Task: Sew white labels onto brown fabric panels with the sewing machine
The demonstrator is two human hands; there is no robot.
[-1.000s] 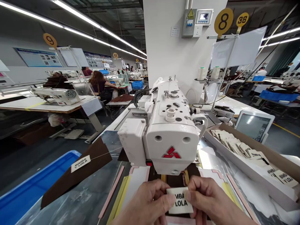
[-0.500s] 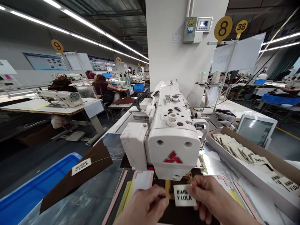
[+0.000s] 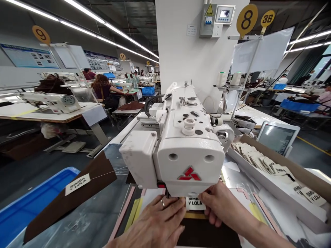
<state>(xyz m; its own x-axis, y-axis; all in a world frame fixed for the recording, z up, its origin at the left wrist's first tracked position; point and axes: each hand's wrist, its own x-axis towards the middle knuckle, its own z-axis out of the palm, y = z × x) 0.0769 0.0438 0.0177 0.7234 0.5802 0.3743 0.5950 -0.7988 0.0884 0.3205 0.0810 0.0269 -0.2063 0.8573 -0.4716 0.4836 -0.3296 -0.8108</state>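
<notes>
A cream fabric label reading "BIMBA Y LOLA" (image 3: 196,203) sits just below the white sewing machine head (image 3: 186,155), its top edge hidden by the head. My left hand (image 3: 155,220), with a ring on one finger, and my right hand (image 3: 219,203) hold the label between their fingertips, one at each side. Beneath it lies a dark brown leather piece (image 3: 207,234) in a jig with pink and yellow strips (image 3: 134,210). The needle area is hidden behind the machine head.
To the right, a cardboard tray (image 3: 269,162) holds several stacked labels, with a screen (image 3: 278,137) behind it. To the left are a labelled brown leather piece (image 3: 69,199) and a blue bin (image 3: 26,203). Other sewing stations and a seated person stand beyond.
Both hands have moved the label away from me, up under the machine head, so its top edge is now hidden. The fingers are closer to the machine than before.
</notes>
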